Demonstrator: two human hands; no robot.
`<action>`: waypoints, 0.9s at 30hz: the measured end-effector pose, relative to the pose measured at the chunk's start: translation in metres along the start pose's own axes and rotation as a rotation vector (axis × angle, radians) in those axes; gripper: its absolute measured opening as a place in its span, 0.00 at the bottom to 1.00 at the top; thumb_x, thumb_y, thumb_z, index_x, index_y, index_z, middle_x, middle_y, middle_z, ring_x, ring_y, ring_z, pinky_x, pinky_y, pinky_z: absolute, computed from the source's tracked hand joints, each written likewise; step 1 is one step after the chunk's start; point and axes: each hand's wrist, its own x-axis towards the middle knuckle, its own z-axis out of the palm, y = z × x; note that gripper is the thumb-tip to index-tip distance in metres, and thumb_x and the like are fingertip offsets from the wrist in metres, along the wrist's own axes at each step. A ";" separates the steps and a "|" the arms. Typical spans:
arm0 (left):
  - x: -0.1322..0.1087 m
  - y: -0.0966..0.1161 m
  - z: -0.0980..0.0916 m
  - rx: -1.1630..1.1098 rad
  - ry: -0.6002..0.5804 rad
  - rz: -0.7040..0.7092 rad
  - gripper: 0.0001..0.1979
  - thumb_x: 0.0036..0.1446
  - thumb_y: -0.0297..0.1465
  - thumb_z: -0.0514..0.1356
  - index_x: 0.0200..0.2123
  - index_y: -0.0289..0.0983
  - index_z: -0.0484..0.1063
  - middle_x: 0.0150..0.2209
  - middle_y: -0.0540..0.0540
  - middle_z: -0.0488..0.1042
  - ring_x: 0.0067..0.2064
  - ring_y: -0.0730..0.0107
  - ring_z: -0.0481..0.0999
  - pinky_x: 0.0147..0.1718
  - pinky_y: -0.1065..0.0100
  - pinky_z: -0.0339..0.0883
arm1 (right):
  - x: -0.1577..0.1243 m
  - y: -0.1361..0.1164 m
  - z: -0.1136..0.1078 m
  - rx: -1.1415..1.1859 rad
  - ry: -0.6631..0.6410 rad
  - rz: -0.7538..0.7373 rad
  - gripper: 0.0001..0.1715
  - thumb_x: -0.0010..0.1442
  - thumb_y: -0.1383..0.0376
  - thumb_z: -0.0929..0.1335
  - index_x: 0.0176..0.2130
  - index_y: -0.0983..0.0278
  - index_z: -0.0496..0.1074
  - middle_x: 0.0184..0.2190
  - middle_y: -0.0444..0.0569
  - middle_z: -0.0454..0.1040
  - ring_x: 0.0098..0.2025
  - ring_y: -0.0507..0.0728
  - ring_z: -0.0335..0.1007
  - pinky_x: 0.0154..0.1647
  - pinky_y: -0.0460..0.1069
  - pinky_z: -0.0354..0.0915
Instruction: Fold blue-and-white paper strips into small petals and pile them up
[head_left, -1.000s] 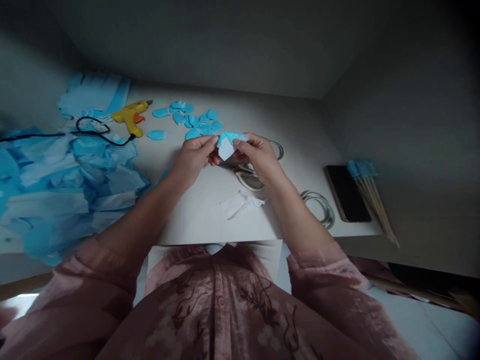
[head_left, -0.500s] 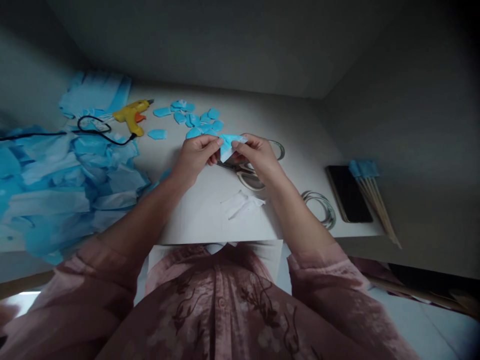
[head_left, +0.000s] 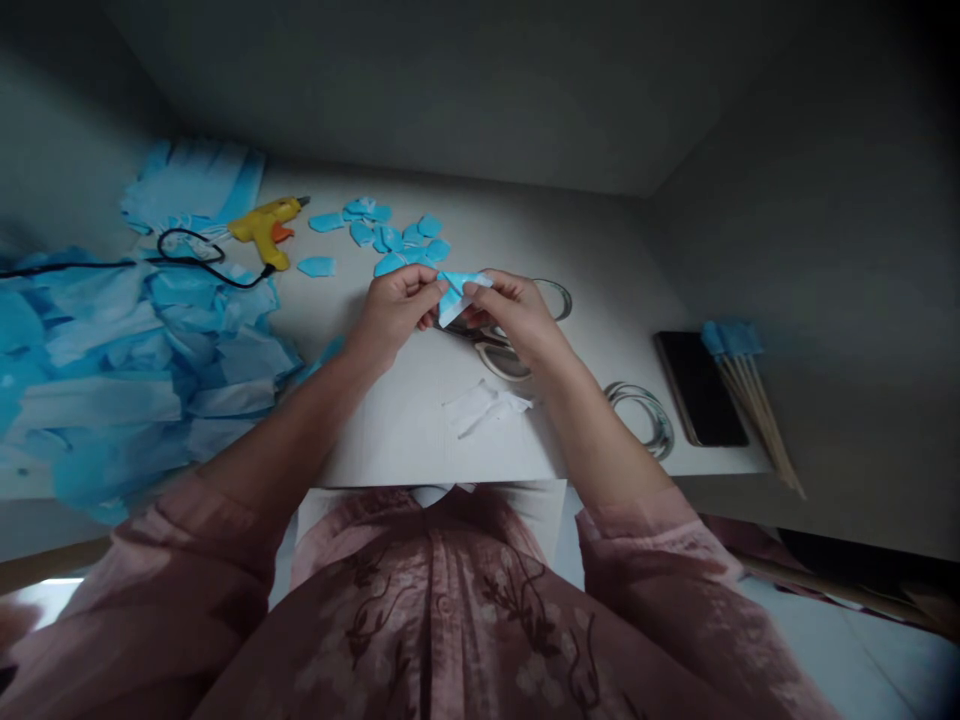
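Observation:
A small blue-and-white piece of thin fabric (head_left: 454,300), folded to a point at the bottom, is stretched between both hands. My left hand (head_left: 397,312) pinches its left corner between thumb and fingers. On the other side, my right hand (head_left: 517,305) grips it with the thumb lying over its right part. Beneath the hands lie scissors (head_left: 504,362), their blades and part of a handle hidden. Just beyond, several small cut blue pieces (head_left: 388,238) with pointed ends are scattered. A crumpled white scrap (head_left: 487,405) rests nearer to me.
On the left, a yellow glue gun (head_left: 266,228) with a black cord lies by a heap of blue and white fabric (head_left: 150,340). To the right are a wire coil (head_left: 651,425), a black phone (head_left: 697,390) and blue-tipped wooden sticks (head_left: 757,400). Walls enclose the white table (head_left: 390,430).
Both hands stay in nearly the same place. The fabric piece's fold has shifted slightly, with a crease now running across its blue part.

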 end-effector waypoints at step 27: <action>0.001 -0.002 -0.002 -0.001 -0.018 -0.005 0.09 0.56 0.27 0.66 0.25 0.36 0.70 0.17 0.54 0.69 0.20 0.80 0.65 0.22 0.75 0.58 | -0.001 0.000 0.001 -0.030 0.005 0.004 0.14 0.54 0.56 0.76 0.26 0.60 0.74 0.23 0.40 0.73 0.27 0.49 0.68 0.31 0.45 0.68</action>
